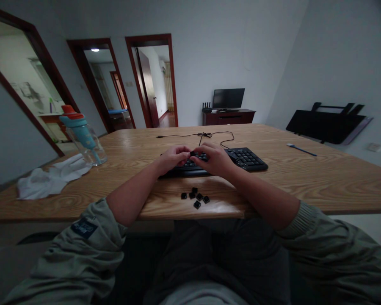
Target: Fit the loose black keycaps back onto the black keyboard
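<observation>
A small black keycap point(192, 153) is pinched between the fingertips of my left hand point(173, 158) and my right hand point(216, 158). Both hands are closed and sit just above the black keyboard point(249, 159), covering much of its left and middle keys. By the right wrist, something thin and wiry point(239, 161) lies across the keys; its kind is not clear. Between my forearms, near the table's front edge, lie several loose black keycaps point(197, 204).
A clear bottle with a blue and red lid point(78, 127) stands on the left of the wooden table point(305, 182), beside crumpled white tissue point(44, 182). The keyboard's cable point(206, 134) runs loosely behind it. Far right lies a blue-handled brush point(301, 149).
</observation>
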`<state>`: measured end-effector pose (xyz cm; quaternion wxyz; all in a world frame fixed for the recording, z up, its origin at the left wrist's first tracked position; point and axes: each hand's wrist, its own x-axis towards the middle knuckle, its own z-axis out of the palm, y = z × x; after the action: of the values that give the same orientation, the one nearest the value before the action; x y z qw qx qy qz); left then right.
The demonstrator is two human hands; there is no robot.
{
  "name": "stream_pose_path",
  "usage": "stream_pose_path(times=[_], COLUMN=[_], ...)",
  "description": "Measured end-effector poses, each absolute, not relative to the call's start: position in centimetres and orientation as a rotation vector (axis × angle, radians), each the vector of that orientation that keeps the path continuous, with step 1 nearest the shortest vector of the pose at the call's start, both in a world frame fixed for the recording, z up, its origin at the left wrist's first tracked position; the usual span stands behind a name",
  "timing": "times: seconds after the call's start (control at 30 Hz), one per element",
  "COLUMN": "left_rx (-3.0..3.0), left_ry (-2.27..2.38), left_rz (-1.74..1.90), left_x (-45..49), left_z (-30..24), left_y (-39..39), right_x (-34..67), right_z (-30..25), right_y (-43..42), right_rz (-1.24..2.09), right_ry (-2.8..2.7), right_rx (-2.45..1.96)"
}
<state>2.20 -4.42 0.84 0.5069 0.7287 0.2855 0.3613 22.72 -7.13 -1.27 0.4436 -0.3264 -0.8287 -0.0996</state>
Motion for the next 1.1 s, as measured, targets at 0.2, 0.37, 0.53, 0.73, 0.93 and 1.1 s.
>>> stream_pose_path(times=[0.2,0.37,0.53,0.73,0.93,1.1], left_rx=[1.745,1.774,1.735,1.625,1.665,1.770], left_ry=[0.665,0.677,0.788,0.903,0.942,0.990], left_rz=[0.860,0.793,0.807,1.127,1.160,1.100], left_x=[2.2,2.4,1.6,-1.4,-1.8,-1.5], left_z=[0.8,1.0,0.9,2.0,2.5,2.3], left_y=[-4.4,-4.8,-2.8,-0.8,-0.9,-0.7], right_x=[22.6,22.4,22.9,24.6,25.0,24.6], right_z=[-1.3,-1.2,-1.2,-1.8,-2.0,-1.6], right_y=[-7.3,-7.6,-6.5,-3.4,-2.7,-3.1], right_rz=[-0.242,-0.240,-0.233,-0.077,0.030,0.033], right_ry=[-2.045,-2.092,-2.098,-2.384,-2.470,-2.500], right_rx=[-0.778,-0.690,-0.775,-1.030,-1.085,-1.085])
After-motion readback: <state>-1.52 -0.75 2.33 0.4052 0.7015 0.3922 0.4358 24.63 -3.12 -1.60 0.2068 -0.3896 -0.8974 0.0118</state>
